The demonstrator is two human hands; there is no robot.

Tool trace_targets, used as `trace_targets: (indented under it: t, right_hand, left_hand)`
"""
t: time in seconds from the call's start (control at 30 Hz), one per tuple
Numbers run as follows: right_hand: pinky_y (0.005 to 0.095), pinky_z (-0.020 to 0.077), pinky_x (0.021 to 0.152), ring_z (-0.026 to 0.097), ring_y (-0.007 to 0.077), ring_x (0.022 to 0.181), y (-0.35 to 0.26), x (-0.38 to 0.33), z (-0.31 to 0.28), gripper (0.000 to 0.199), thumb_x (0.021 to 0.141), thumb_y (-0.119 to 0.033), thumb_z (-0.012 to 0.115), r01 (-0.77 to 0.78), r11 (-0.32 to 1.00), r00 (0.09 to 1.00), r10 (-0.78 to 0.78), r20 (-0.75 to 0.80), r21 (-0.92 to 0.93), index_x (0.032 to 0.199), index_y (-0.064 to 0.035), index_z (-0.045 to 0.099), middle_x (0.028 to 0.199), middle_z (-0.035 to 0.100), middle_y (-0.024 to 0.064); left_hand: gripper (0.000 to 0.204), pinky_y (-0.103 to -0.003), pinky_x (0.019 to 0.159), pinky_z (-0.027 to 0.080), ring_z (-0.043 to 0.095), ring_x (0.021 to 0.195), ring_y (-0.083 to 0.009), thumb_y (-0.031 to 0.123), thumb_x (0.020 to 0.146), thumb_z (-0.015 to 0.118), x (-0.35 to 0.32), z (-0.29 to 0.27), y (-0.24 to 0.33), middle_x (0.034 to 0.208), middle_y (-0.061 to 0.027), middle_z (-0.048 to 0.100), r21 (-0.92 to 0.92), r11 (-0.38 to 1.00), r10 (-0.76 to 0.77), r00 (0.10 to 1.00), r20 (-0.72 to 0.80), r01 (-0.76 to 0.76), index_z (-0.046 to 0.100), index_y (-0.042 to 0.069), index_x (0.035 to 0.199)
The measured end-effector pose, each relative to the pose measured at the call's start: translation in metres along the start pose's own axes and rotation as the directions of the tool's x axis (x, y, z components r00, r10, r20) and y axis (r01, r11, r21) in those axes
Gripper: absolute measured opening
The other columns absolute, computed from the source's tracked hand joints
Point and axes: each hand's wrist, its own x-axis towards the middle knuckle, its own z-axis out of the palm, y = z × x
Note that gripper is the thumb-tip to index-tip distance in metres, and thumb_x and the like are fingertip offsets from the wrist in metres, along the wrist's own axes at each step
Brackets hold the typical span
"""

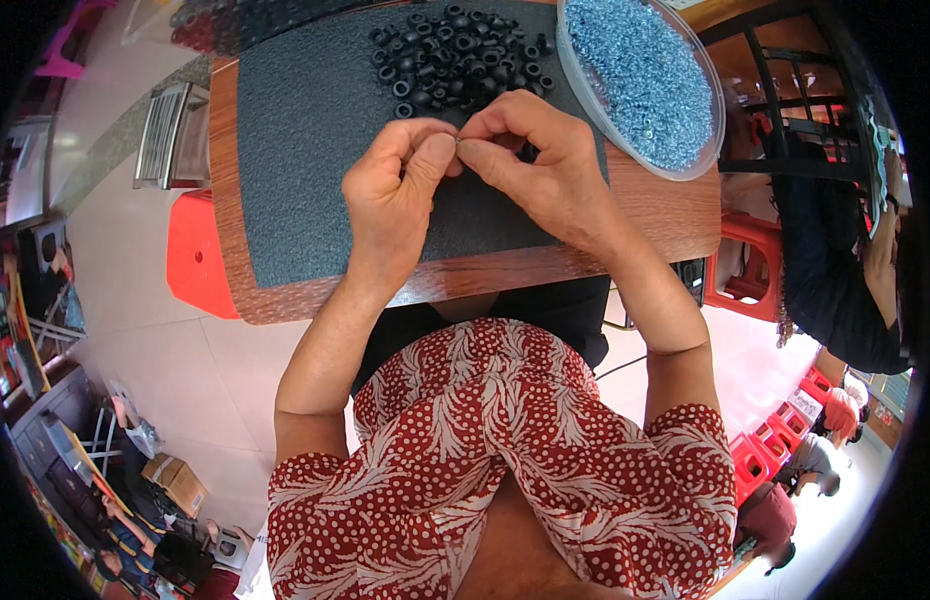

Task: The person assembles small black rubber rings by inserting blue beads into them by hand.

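Observation:
Above a dark grey mat (pixel 300 170), my left hand (pixel 393 200) and my right hand (pixel 547 165) meet fingertip to fingertip. Both are closed in a pinch, thumb against forefinger. Whatever sits between the fingertips is too small and too covered to name. Just beyond them lies a loose pile of small black ring-like pieces (pixel 455 55), some with a hole showing. A few of these lie close behind my right hand. To the right of the pile stands a round clear plastic tub (pixel 718 120), filled with tiny light-blue translucent pieces (pixel 640 80).
The mat covers much of a wooden table (pixel 665 220) with rounded corners. Red stools (pixel 197 255) stand at its left and right sides. Dark clear-bagged items (pixel 285 20) lie along the far edge. At the right, a person in dark clothes (pixel 835 260) is close to the table.

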Motion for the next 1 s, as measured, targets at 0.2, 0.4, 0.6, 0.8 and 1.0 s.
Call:
trace_targets:
  t: [0.2,0.4,0.6,0.8,1.0]
  right_hand:
    - [0.0222,0.0413,0.053,0.051,0.0064,0.062,-0.007,-0.001,-0.004,0.014,0.078,-0.011,0.065,-0.194,0.972,0.981,0.193,0.015,0.130,0.082,0.0019,0.063,0.065,0.058,0.0037]
    - [0.0216,0.0414,0.053,0.050,0.0049,0.061,-0.005,-0.001,-0.004,0.016,0.079,-0.012,0.065,-0.223,0.962,0.975,0.220,0.039,0.158,0.082,0.0033,0.063,0.066,0.059,0.0026]
    - [0.0237,0.0452,0.057,0.055,0.0096,0.065,0.000,-0.004,-0.003,0.014,0.077,-0.009,0.065,-0.147,0.988,0.988,0.144,0.059,0.052,0.085,0.0022,0.062,0.075,0.060,0.0070]
    - [0.0264,0.0473,0.059,0.058,0.0150,0.066,0.005,-0.007,-0.004,0.013,0.076,-0.008,0.065,-0.061,0.997,0.998,0.063,0.028,-0.040,0.086,0.0003,0.061,0.078,0.057,0.0088]
    - [0.0255,0.0460,0.058,0.056,0.0139,0.065,0.006,-0.007,-0.004,0.013,0.076,-0.007,0.064,-0.067,0.997,0.997,0.068,0.026,-0.043,0.087,0.0004,0.061,0.078,0.057,0.0080]
  left_hand:
    - [0.020,-0.022,0.055,0.045,0.058,0.063,-0.0129,0.001,0.078,0.065,0.002,0.001,-0.006,0.077,-0.0061,0.060,0.380,0.787,0.502,0.862,0.063,-0.486,0.059,0.001,0.097]
    - [0.017,-0.026,0.051,0.044,0.057,0.060,-0.0190,0.000,0.077,0.064,0.004,0.000,-0.011,0.075,-0.0089,0.058,0.486,0.620,0.664,0.742,0.093,-0.616,0.059,0.000,0.094]
    - [0.008,-0.024,0.053,0.043,0.055,0.060,-0.0144,0.006,0.084,0.060,0.005,0.000,-0.014,0.071,-0.0077,0.058,0.292,0.816,0.516,0.856,0.024,-0.500,0.061,0.000,0.089]
    - [0.011,-0.021,0.057,0.042,0.054,0.064,-0.0085,0.009,0.087,0.058,0.001,0.000,-0.008,0.072,-0.0044,0.059,0.188,0.964,0.196,0.980,-0.033,-0.186,0.062,-0.001,0.086]
    - [0.011,-0.021,0.058,0.043,0.053,0.065,-0.0072,0.008,0.087,0.057,0.003,-0.001,-0.008,0.072,-0.0030,0.059,0.128,0.981,0.150,0.988,-0.031,-0.145,0.063,-0.002,0.087]
